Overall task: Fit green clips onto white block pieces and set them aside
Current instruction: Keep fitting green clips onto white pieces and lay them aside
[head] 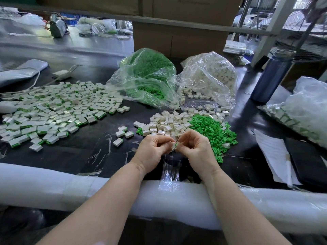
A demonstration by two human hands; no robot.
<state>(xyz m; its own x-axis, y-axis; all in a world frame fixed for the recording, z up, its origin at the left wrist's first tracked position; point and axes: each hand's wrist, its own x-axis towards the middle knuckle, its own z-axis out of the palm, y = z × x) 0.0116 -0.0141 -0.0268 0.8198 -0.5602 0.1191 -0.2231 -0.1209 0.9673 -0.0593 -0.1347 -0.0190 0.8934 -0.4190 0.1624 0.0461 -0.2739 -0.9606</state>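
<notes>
My left hand [153,149] pinches a white block [172,144] in curled fingers. My right hand [195,147], likewise curled, presses a green clip [176,145] against it above the black table [70,152].

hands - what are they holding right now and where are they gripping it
Left hand and right hand together pinch one white block piece with a green clip at its end, fingertips on opposite sides.
</notes>
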